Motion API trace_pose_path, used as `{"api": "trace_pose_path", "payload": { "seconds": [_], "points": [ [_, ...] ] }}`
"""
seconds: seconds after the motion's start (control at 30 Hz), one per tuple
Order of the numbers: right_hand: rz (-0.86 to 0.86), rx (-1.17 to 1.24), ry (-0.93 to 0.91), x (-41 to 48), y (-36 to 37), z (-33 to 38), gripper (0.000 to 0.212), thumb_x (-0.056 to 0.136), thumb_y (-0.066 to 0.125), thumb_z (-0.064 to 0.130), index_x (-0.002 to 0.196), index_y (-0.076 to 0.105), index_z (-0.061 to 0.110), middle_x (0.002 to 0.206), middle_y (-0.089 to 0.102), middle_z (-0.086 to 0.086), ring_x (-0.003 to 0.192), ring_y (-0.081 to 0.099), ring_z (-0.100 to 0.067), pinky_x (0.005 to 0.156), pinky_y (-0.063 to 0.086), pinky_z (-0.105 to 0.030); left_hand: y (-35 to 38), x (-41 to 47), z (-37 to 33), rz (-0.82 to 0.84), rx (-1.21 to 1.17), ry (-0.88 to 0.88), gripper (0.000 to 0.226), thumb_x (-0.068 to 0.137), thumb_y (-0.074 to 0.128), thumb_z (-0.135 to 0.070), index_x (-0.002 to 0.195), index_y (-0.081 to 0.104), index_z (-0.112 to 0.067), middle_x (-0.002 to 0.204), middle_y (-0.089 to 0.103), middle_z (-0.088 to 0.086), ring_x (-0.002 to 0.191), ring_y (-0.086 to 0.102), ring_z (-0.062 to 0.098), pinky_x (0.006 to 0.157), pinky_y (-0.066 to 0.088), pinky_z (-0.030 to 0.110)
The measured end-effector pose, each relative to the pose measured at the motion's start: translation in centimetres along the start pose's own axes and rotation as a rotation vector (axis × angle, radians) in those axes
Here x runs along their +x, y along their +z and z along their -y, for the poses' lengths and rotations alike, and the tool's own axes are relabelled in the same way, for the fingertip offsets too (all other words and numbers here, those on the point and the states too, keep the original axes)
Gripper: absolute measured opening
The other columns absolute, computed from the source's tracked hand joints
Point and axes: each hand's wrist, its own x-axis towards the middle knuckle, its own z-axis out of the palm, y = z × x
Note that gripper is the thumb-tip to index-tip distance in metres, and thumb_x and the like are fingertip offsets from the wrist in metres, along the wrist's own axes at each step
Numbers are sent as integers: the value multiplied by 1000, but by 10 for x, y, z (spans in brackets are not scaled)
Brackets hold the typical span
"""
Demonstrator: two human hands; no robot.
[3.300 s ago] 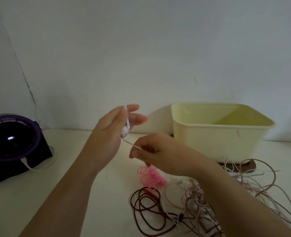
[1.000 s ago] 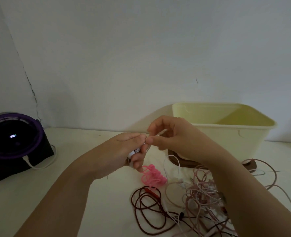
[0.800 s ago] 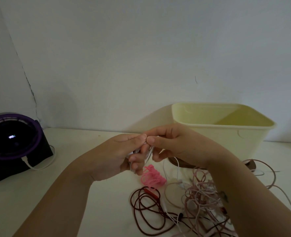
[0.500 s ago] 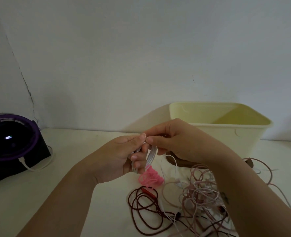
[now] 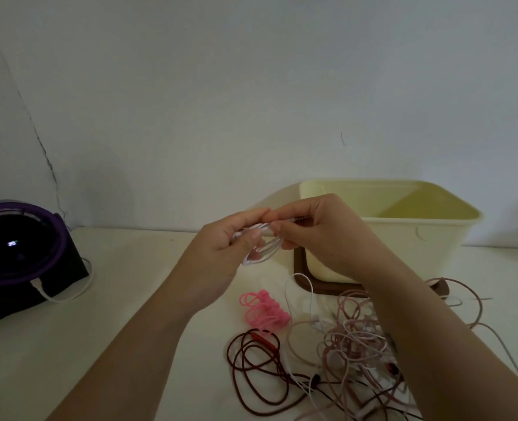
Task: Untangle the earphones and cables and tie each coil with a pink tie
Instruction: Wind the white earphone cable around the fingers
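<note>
The cable tangle (image 5: 358, 344) runs off the edge at five o'clock, partly behind the right forearm (image 5: 434, 323). The left hand (image 5: 221, 250) covers much of the white coil (image 5: 271, 250).

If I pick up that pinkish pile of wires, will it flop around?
Probably floppy: the pale pink tangle is thin cords in loose loops, so it should sag and dangle. It looks light. It likely drags the dark red cable along, since their strands cross.

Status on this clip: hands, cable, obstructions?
Left hand, right hand both pinch white cable coil. Coil untied; pink ties lie on table below. Tangle beside, nothing blocking.
</note>
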Motion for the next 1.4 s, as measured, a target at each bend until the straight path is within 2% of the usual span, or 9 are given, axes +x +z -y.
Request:
{"api": "trace_pose_path", "payload": {
  "seconds": [0.2,0.37,0.53,0.7,0.87,0.97,1.13,1.3,1.4],
  "points": [
    [18,-72,-31,-3,-10,9,25,87,65,11,80,70,34,55,65,17,56,63,6,58,46,-6,-5,-3,-8,-57,-67,-38,31,90,58,-7,109,66,-29,109,70,-15,108,60,-2,98,42,19],
    [101,-289,-66,-6,-6,14,15,88,64,18,91,75,26,57,64,13,49,57,6,54,40,-5,-5,-7,-12,202,108,-88,58,75,60,-23,131,51,-34,130,56,-21,125,44,-6,111,31,38],
    [166,-375,-106,-8,2,18,19,86,64,16,88,76,31,64,69,2,53,61,-11,52,49,-24,8,-8,-15,295,121,-8,47,82,59,-6,105,58,-47,91,64,-18,91,59,-3,82,48,20],
    [169,-306,-89,-5,-6,12,12,86,67,19,93,76,24,63,68,9,59,63,0,59,47,-9,11,-12,-11,322,114,-142,17,95,51,-15,84,61,-25,76,67,1,84,68,5,74,51,22],
    [130,-152,-62,-2,-6,2,11,86,66,12,90,76,17,62,70,10,60,66,0,62,49,-10,2,-8,-11,305,90,-202,21,90,54,-28,72,61,-19,57,50,-10,57,54,4,58,48,17],
    [96,-28,1,2,3,-6,13,87,65,9,88,75,17,68,70,11,59,64,1,63,51,-11,-6,-6,-8,208,505,-68,17,92,55,-32,82,58,-19,60,49,-11,53,50,3,56,47,22],
    [-18,124,85,5,11,-15,12,88,64,10,89,74,15,73,70,0,56,61,0,65,53,-14,4,-2,-7,81,928,42,21,98,44,-31,113,49,-18,91,49,-6,82,48,15,69,35,29],
    [-40,56,89,6,26,-17,11,89,63,10,90,73,14,72,67,4,53,60,5,53,43,-6,4,0,8,111,1013,-106,20,100,37,-32,88,44,-17,91,55,2,81,51,19,71,40,34],
    [0,150,140,6,34,-22,12,92,59,10,96,71,9,79,68,-1,58,63,-3,60,53,-14,-1,-4,18,149,915,-156,27,101,33,-32,87,50,-15,86,59,4,81,58,23,74,45,39]
  ]
}}
